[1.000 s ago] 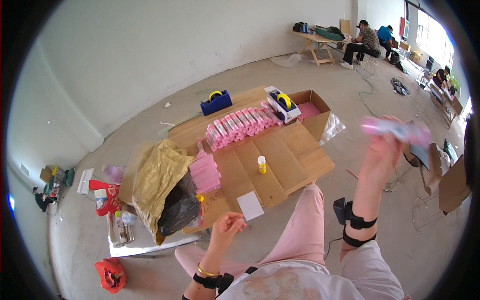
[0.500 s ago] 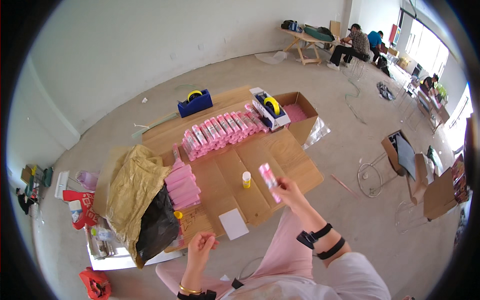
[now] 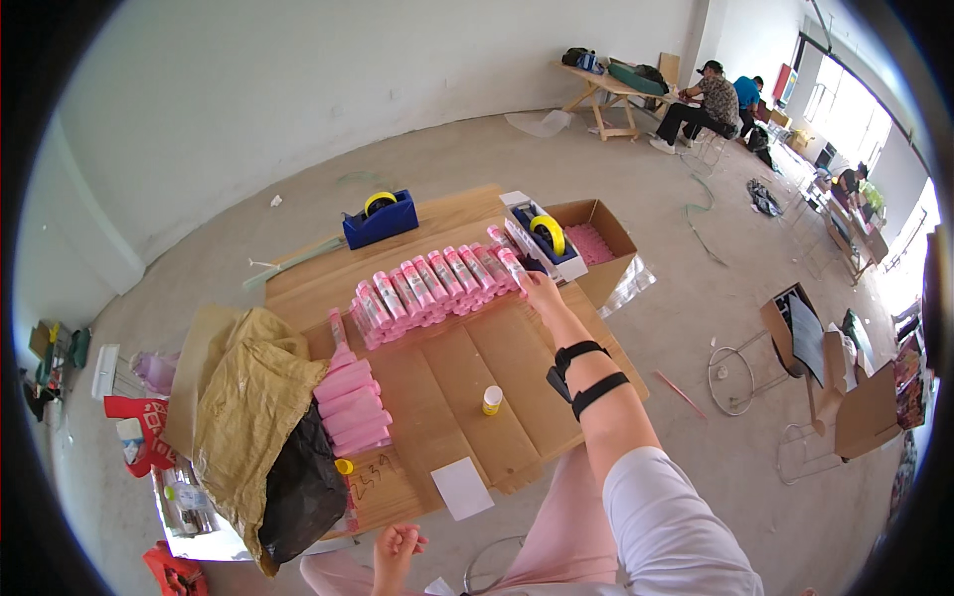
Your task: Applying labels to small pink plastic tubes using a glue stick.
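While the right hand (image 3: 542,291) is extended across the cardboard sheet (image 3: 447,372), a pink tube (image 3: 512,262) is gripped in its fingers and held at the right end of the row of pink tubes (image 3: 432,283). The left hand (image 3: 396,543) is closed in a loose fist, holding nothing, near the white card (image 3: 462,488).

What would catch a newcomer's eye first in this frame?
The long row of pink packets lying side by side across the far part of the cardboard-covered table, with the right hand reaching to its right end. Next, the stack of pink packets at the table's left edge beside a crumpled yellow sack. The left hand is a loose fist near the bottom, holding nothing visible.
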The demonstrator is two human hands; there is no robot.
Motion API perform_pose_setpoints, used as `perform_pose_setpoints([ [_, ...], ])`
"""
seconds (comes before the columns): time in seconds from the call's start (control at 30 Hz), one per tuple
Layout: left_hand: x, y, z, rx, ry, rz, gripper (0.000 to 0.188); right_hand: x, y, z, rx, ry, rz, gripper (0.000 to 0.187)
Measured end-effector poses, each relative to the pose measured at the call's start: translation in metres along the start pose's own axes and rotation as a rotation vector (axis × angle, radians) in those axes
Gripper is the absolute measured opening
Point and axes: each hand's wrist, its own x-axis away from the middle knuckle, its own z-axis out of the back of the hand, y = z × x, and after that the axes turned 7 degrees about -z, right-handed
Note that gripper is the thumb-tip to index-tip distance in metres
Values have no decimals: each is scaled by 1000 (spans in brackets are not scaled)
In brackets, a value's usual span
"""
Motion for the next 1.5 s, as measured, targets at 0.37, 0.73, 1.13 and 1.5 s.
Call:
perform_pose_setpoints([
  [0.37,0,-3,-5,7,-9,58,15,-40,13,-33,-38,242,5,40],
  [0.73,5,-3,-12,-14,-78,94,16,-52,26,-27,298,271,302,53],
  [1.13,-16,-9,-26,-111,-199,79,20,217,54,23,158,-42,262,11],
  [1.5,3,-27,-33,-201,-104,-29,25,349,84,-34,1008,-366,857,65],
])
